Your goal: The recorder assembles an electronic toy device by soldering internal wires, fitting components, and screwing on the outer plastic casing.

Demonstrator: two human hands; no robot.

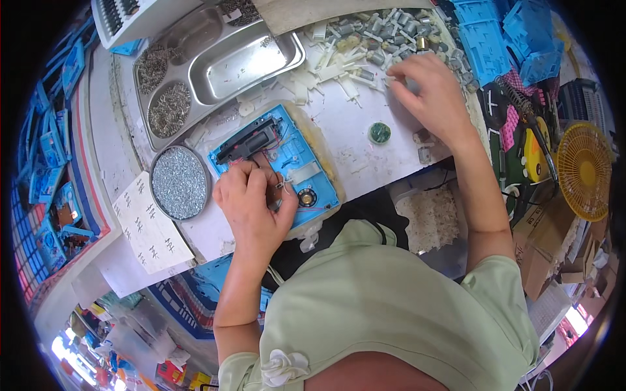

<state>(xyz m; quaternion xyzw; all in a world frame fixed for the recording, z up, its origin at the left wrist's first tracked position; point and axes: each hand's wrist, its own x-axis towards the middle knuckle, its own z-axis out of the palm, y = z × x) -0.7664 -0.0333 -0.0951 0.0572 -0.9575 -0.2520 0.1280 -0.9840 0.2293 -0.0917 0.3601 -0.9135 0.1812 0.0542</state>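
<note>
A blue plastic housing [321, 177] lies open side up on the worktable. Inside it are a long black part [250, 141], a white piece [302, 173], thin wires and a round speaker-like disc [307, 197]. My left hand [249, 201] bends over the housing's near left part, its fingers and thumb closed around a brown circuit board [278, 193]; the fingertips are partly hidden. Off to the right, my right hand [432, 96] hovers at the near edge of a heap of small motors with white plastic parts [372, 55]. Its thumb and forefinger are apart.
A steel compartment tray [228, 73] with small metal parts stands at the back left. Nearer are a round dish of tiny screws [179, 182] and a handwritten sheet [153, 231]. A green round piece [379, 133] lies mid-table. Rightward are blue housings [484, 42] and a yellow basket-like grille [585, 171].
</note>
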